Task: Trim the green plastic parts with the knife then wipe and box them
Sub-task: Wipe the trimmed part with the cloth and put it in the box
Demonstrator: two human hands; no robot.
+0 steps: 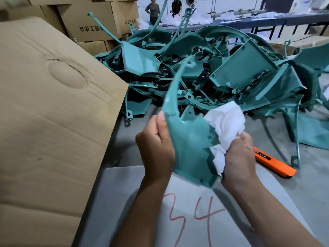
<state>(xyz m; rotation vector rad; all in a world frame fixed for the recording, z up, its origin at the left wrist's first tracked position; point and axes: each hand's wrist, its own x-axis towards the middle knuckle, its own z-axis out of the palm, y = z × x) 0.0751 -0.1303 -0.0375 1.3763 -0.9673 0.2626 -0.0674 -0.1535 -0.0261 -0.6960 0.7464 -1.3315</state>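
My left hand (156, 145) grips the left edge of a green plastic part (188, 139), a curved panel with a long thin arm rising toward the pile. My right hand (238, 157) holds a crumpled white cloth (226, 125) against the part's right side. An orange utility knife (274, 163) lies on the table just right of my right hand. Behind the held part lies a large heap of green plastic parts (222, 72).
A big cardboard box flap (53, 113) fills the left side. Stacked cartons (92, 20) stand at the back left. A white sheet marked "34" in red (192, 216) lies on the grey table (293, 189) under my forearms. People stand at a far bench (231, 20).
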